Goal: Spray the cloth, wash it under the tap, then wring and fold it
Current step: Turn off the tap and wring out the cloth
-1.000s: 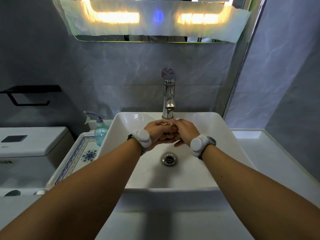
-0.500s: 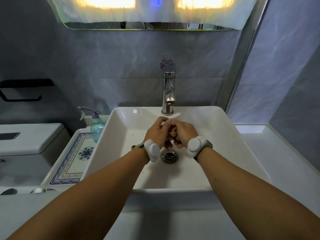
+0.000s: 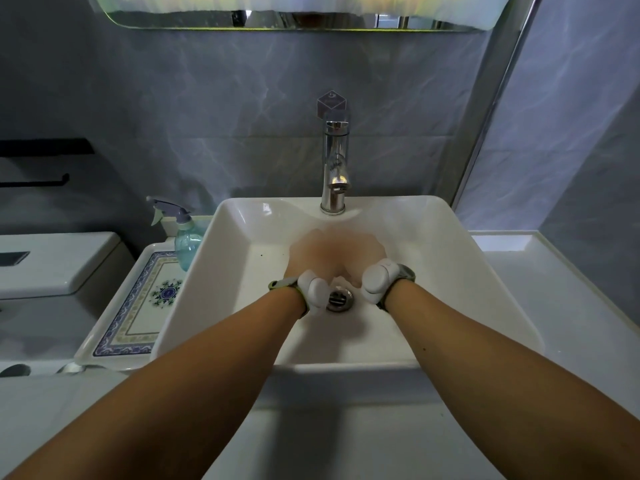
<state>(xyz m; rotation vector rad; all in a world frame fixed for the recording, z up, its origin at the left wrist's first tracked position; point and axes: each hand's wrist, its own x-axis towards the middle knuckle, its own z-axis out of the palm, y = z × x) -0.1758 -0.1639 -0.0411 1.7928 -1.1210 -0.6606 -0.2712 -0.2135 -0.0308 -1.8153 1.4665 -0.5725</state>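
Over the middle of the white sink (image 3: 221, 271), just behind its drain (image 3: 337, 300), the left hand (image 3: 306, 252) and the right hand (image 3: 365, 252) are pressing close together. Motion is smearing both into one pinkish-brown blur. I cannot tell whether the fingers are clenched, released or grasping anything. The cloth cannot be told apart from the hands in that blur, so its place is uncertain beyond lying somewhere between them.

Each wrist is wearing a white rounded device on a strap, the left one (image 3: 313, 291) and the right one (image 3: 375, 282). The left device is covering the near-left edge of the drain. Both bare forearms are reaching in over the sink's front rim and hiding part of the basin floor.

At the back rim of the sink a chrome tap (image 3: 335, 168) is standing upright, its spout pointing toward the hands. Just left of the sink, near its back corner, a pale blue spray bottle (image 3: 185, 240) with a lilac trigger is standing on a white tray (image 3: 138, 313) with a blue patterned border, and the sink wall is hiding the bottle's right side. Further left of the sink a white toilet cistern (image 3: 52, 265) is showing, with a black wall holder (image 3: 41, 157) above it. To the right of the sink a white counter (image 3: 571, 306) is running along the grey marbled wall. Above the sink, the lower edge of a mirror (image 3: 277, 20) is glowing.
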